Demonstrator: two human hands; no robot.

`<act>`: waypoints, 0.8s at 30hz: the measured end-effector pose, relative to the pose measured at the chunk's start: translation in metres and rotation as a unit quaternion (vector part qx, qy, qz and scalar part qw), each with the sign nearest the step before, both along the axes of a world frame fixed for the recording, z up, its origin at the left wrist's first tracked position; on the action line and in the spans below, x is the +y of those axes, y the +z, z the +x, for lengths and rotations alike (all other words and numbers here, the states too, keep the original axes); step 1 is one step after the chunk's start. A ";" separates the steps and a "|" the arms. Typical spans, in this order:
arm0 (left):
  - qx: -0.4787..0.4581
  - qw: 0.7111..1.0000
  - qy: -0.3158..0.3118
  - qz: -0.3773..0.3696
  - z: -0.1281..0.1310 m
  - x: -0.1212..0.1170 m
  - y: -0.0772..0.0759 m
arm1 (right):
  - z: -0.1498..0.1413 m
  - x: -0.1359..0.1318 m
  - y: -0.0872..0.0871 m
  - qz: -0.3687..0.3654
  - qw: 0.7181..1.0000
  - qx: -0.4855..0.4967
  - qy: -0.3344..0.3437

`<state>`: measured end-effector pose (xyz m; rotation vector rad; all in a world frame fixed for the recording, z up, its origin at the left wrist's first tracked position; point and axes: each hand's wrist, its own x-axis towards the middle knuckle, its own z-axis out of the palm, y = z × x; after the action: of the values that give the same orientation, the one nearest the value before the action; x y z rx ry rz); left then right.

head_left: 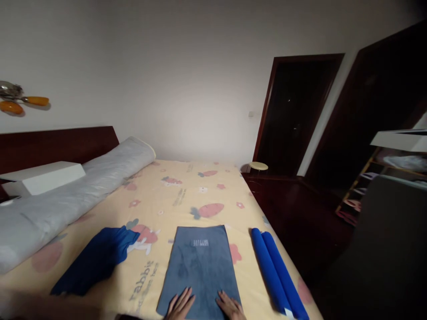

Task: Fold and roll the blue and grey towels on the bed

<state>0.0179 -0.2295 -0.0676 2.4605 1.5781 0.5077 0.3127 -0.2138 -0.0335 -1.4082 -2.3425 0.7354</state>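
A grey-blue mat [203,266] with white lettering near its far edge lies flat on the bed. My left hand [181,306] rests on its near left corner, fingers spread. On the near right part of the mat lies my right hand [230,306], fingers also stretched out flat. Neither hand holds anything. To the right of the mat are two blue rolls [280,275] side by side, one with a white tag at its near end. A dark blue piece of clothing [96,260] lies to the left.
The bed carries a yellow sheet [173,200] printed with carrots and rabbits. A long grey rolled bundle [100,186] and a white box [50,178] lie along the headboard [60,144]. Beyond the right edge stand a round stool [258,166] and a shelf rack [363,178].
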 end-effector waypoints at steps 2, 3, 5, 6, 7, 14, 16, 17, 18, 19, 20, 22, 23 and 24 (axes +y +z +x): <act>-0.008 0.999 -0.009 -0.030 -0.017 -0.005 0.014 | 0.013 -0.014 0.011 -0.008 1.000 -0.001 -0.014; -0.013 0.999 0.007 -0.040 -0.022 -0.009 0.022 | 0.017 -0.020 0.015 -0.004 1.000 -0.001 -0.028; -0.019 0.996 0.073 -0.051 -0.027 -0.017 0.039 | 0.021 -0.032 0.024 0.016 0.998 0.005 -0.062; -0.017 0.992 0.110 -0.055 -0.026 -0.021 0.047 | 0.022 -0.036 0.027 0.024 0.997 0.009 -0.077; -0.011 0.989 0.137 -0.059 -0.025 -0.024 0.055 | 0.021 -0.039 0.030 0.031 0.995 0.011 -0.092; 0.010 0.983 0.179 -0.039 -0.023 -0.027 0.072 | 0.014 -0.037 0.038 0.069 0.990 0.000 -0.120; 0.017 0.980 0.198 -0.027 -0.028 -0.025 0.070 | 0.013 -0.033 0.037 0.083 0.989 0.002 -0.121; 0.019 0.978 0.206 -0.022 -0.031 -0.024 0.069 | 0.011 -0.031 0.037 0.091 0.988 0.006 -0.126; 0.020 0.977 0.213 -0.018 -0.034 -0.023 0.068 | 0.010 -0.029 0.036 0.100 0.985 0.011 -0.137; 0.019 0.976 0.218 -0.016 -0.037 -0.022 0.067 | 0.009 -0.028 0.036 0.109 0.982 0.017 -0.151; 0.017 0.975 0.221 -0.016 -0.039 -0.021 0.067 | 0.008 -0.026 0.035 0.118 0.979 0.024 -0.166; 0.011 0.975 0.219 -0.024 -0.044 -0.018 0.070 | 0.007 -0.023 0.032 0.131 0.971 0.037 -0.195; 0.007 0.976 0.217 -0.029 -0.046 -0.017 0.072 | 0.008 -0.022 0.030 0.134 0.968 0.043 -0.207; 0.003 0.976 0.214 -0.035 -0.047 -0.016 0.074 | 0.008 -0.021 0.028 0.136 0.966 0.047 -0.216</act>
<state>-0.0293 -0.2454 0.0061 2.0698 2.1003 0.4914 0.3212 -0.2351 -0.0052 -1.6321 -1.8786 0.3325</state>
